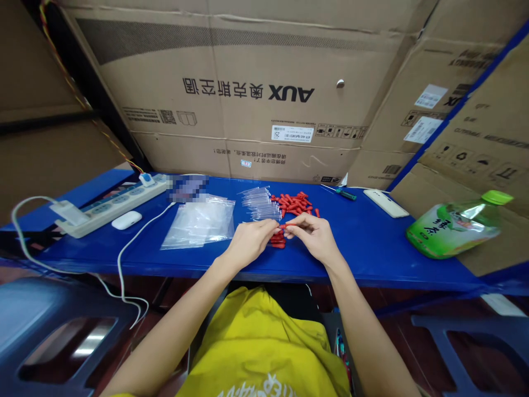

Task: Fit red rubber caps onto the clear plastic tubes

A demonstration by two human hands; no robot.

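My left hand [253,238] is closed in a pinch on a thin clear dropper tube, mostly hidden by the fingers. Against it, my right hand [317,236] pinches a small red rubber dropper bulb [288,225] at the tube's end. Just beyond the hands lies a heap of clear dropper tubes [260,203], laid roughly side by side. Loose red bulbs [294,204] are piled to their right. Several more red bulbs [278,242] lie in a row below my fingers, and whether tubes sit in them is partly hidden by my left hand.
Clear zip bags [198,223] lie left on the blue table [359,248]. Farther left are a power strip [119,204], a white earbud case [126,220] and cables. At right are a screwdriver [346,194], a phone [385,203] and a green-capped bottle [452,226]. Cardboard [248,55] walls the back.
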